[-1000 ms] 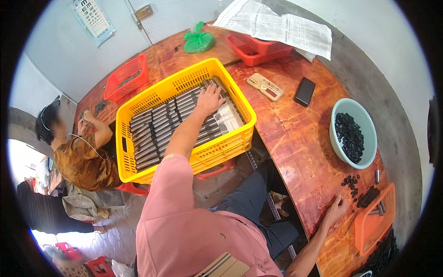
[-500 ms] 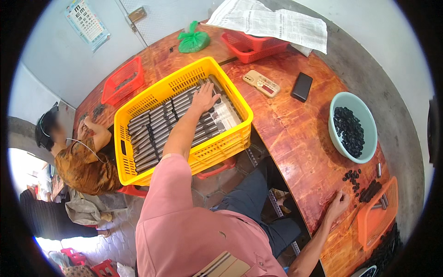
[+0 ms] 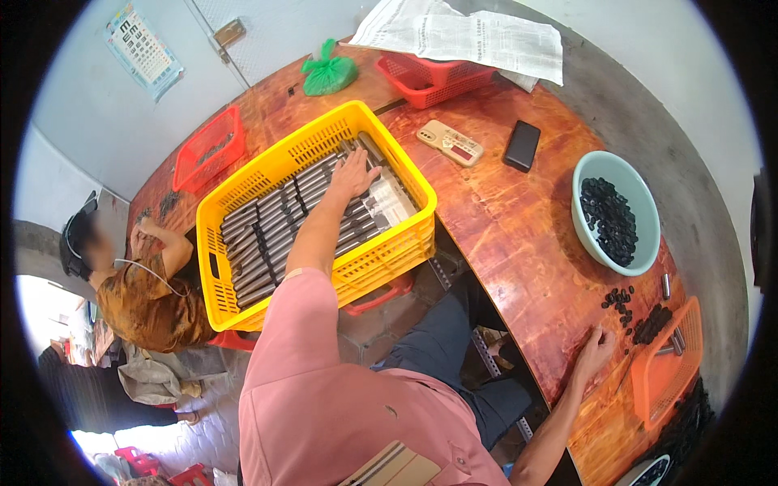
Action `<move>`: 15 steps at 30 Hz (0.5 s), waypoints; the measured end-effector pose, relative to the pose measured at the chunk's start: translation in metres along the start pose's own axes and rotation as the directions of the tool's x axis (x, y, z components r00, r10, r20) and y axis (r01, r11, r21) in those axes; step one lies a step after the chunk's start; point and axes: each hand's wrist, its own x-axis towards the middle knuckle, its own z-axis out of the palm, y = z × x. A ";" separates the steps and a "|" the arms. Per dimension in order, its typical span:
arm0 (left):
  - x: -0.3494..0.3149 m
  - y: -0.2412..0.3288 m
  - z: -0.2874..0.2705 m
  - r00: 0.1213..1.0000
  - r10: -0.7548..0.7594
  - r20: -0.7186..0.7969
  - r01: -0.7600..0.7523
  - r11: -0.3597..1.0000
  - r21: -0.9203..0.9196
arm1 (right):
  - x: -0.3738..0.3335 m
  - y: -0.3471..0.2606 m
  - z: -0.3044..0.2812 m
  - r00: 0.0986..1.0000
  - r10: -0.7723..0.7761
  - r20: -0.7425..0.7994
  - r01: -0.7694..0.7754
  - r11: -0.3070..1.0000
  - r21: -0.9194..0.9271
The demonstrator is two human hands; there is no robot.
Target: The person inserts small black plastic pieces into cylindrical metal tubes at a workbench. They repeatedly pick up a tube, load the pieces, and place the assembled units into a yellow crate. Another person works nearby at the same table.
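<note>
My left hand (image 3: 353, 172) lies over the metal rods (image 3: 279, 220) inside a yellow plastic crate (image 3: 381, 243), at the crate's far right end. Its fingers are stretched out and touch the rod ends there; no rod is gripped in it. The rods lie side by side in a row, with dark bands across them. A sheet of printed paper (image 3: 392, 202) shows beside the hand. On the wooden table at the right, my right hand (image 3: 596, 354) rests with its fingers loosely curled, nothing visible in them. Small black rings (image 3: 619, 301) lie just beyond it.
A pale blue basin (image 3: 585, 235) holds many black pieces. An orange basket (image 3: 660, 389) with metal tubes stands tilted near my right hand. Two phones (image 3: 450, 142), stacked red baskets (image 3: 421, 95), newspaper (image 3: 470, 36) and a green bag (image 3: 331, 74) are farther back. A co-worker (image 3: 150, 296) sits at left.
The whole view has shifted slightly. My left hand stays over the same end of the rods, and my right hand stays resting on the table.
</note>
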 end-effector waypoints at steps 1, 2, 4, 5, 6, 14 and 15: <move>0.001 0.004 -0.001 1.000 0.006 -0.007 -0.006 1.000 -0.008 | -0.001 0.002 0.000 1.000 -0.030 -0.007 0.030 0.999 0.009; 0.003 0.004 -0.005 1.000 0.015 -0.009 -0.015 1.000 -0.020 | 0.000 0.003 0.002 0.998 -0.058 -0.016 0.059 0.998 0.016; 0.008 0.027 -0.028 0.999 0.034 0.043 -0.031 0.997 -0.070 | -0.003 -0.002 -0.002 0.998 -0.040 -0.056 0.044 0.997 0.070; 0.014 0.007 -0.018 0.999 0.033 0.010 -0.031 0.993 -0.111 | -0.002 -0.004 -0.001 0.997 -0.053 -0.057 0.057 0.995 0.081; 0.017 -0.016 0.004 0.983 0.060 -0.174 -0.078 0.992 -0.100 | -0.002 -0.013 0.003 0.995 -0.075 -0.059 0.080 0.993 0.090; 0.034 -0.025 -0.023 0.922 0.162 -0.352 -0.210 0.972 -0.102 | 0.002 -0.017 0.000 0.989 -0.089 -0.114 0.090 0.996 0.001; 0.037 -0.022 -0.031 0.910 0.208 -0.359 -0.253 0.964 -0.081 | 0.001 -0.020 -0.003 0.993 -0.050 -0.104 0.048 0.999 -0.023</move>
